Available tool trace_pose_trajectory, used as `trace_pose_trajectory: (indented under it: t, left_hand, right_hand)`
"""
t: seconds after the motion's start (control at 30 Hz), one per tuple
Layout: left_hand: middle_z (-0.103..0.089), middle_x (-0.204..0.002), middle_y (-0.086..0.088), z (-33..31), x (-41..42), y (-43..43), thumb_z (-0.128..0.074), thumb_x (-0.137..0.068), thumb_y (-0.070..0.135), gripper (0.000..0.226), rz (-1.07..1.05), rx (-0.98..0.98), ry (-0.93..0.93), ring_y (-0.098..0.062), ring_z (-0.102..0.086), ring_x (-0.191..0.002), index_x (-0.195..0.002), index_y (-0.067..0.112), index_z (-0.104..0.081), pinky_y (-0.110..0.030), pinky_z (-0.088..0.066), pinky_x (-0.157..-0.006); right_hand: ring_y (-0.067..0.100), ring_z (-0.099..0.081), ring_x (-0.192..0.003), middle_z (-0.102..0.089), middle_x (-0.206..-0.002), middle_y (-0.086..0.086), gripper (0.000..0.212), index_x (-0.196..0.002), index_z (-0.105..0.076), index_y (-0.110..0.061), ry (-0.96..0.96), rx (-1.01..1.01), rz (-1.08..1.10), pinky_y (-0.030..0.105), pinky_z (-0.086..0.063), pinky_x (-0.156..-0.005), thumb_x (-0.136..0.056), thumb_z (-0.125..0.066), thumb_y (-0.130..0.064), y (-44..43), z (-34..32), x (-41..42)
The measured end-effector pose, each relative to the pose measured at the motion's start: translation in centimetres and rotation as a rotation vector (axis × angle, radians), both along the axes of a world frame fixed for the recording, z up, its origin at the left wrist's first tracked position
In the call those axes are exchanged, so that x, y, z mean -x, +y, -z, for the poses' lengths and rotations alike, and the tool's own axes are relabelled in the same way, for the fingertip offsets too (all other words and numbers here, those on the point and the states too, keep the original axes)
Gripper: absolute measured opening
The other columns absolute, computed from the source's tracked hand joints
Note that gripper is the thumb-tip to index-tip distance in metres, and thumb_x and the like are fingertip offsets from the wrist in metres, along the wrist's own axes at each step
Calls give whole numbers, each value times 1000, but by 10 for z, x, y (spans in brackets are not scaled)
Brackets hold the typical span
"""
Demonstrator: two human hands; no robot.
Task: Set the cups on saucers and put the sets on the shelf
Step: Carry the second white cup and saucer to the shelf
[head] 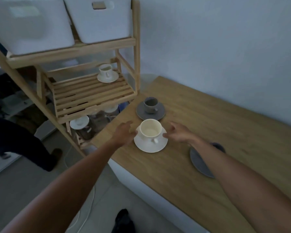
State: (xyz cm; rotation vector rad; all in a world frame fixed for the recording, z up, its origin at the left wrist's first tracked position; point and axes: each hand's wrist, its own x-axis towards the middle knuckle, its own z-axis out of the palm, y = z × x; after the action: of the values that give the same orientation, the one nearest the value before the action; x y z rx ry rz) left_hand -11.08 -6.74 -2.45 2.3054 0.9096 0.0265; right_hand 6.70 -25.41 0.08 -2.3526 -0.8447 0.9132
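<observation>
A cream cup (150,130) stands upright on a cream saucer (149,146) near the left edge of the wooden table (208,118). My left hand (124,133) is at the saucer's left rim and my right hand (178,132) at its right rim, fingers apart; whether they touch it is unclear. Behind it a grey cup (150,105) sits on a grey saucer (141,111). A white cup and saucer set (107,74) rests on the slatted middle shelf (91,95). A second grey saucer (198,160) lies partly under my right forearm.
The wooden shelf unit (136,47) stands left of the table, with white bins (99,19) on top and another white cup set (79,123) and glass jars on the lower level. A person's leg and shoe (45,148) are on the floor at left.
</observation>
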Motion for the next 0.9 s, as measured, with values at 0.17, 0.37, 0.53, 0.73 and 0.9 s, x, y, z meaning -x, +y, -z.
trace_pose_trajectory:
  t: [0.17,0.37,0.53,0.73,0.9]
  left_hand:
    - [-55,-137,-9,18,0,-6,-61,-86,39,62,96,27,41,-30,-49,-125,-141,19,-39,-42,-41,-102]
    - [-54,-133,-10,29,-5,-11,-63,-86,39,63,78,19,12,-28,-52,-120,-142,22,-39,-42,-44,-100]
    - [-55,-133,-10,28,-7,-11,-60,-89,38,62,78,30,-3,-28,-52,-121,-144,23,-36,-43,-44,-101]
    - [-56,-136,-2,21,-3,-11,-62,-88,31,57,13,150,-138,-23,-50,-124,-141,26,-41,-35,-41,-100]
    - [-58,-127,0,11,6,-3,-64,-88,27,56,-26,232,-227,-16,-53,-110,-139,27,-43,-29,-44,-88]
  right_hand:
    - [3,-56,-62,-60,-84,-16,33,-107,-60,-36,-15,-50,-10,21,-50,-56,-79,-77,-28,-2,21,9]
    - [16,-64,-104,-69,-119,-3,63,-131,-60,-26,-15,-130,-21,29,-49,-81,-73,-83,-25,6,26,11]
    - [17,-63,-106,-70,-118,-3,64,-132,-60,-27,5,-173,6,36,-51,-91,-73,-83,-25,9,33,13]
    - [15,-65,-93,-64,-115,-2,72,-141,-50,-26,183,-223,138,29,-59,-56,-77,-83,-17,13,28,14]
    - [22,-67,-97,-62,-128,5,79,-146,-45,-19,267,-277,131,30,-60,-61,-77,-82,-11,24,17,15]
